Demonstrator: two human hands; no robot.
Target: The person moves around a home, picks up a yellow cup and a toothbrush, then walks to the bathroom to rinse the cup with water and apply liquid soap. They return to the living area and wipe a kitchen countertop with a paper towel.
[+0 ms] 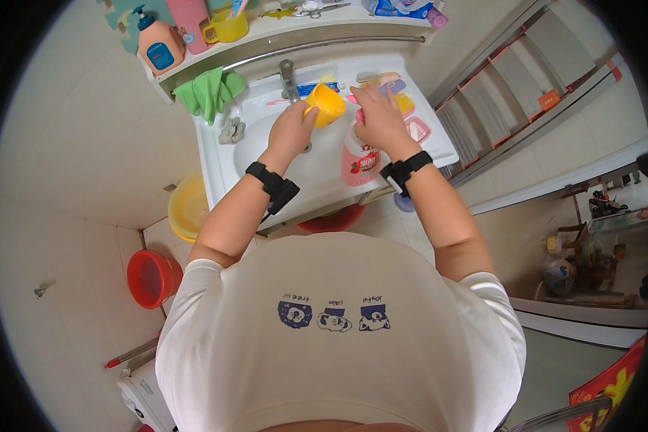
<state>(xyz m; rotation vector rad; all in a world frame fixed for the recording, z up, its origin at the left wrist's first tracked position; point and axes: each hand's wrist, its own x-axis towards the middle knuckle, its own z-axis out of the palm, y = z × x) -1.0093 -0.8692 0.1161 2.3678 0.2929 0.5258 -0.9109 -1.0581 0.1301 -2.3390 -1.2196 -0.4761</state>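
one glossy yellow cup (pixel 327 106), tilted; pink bottle (pixel 359 164), printed, translucent.

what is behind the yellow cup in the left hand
Behind the yellow cup, part of a blue package shows on the sink; whatever the cup covers can't be seen.

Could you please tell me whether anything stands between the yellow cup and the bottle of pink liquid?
Nothing visible does: the yellow cup, gripped by the left hand, and the bottle of pink liquid, its top under the right hand, are apart, with the white washbasin showing between them.
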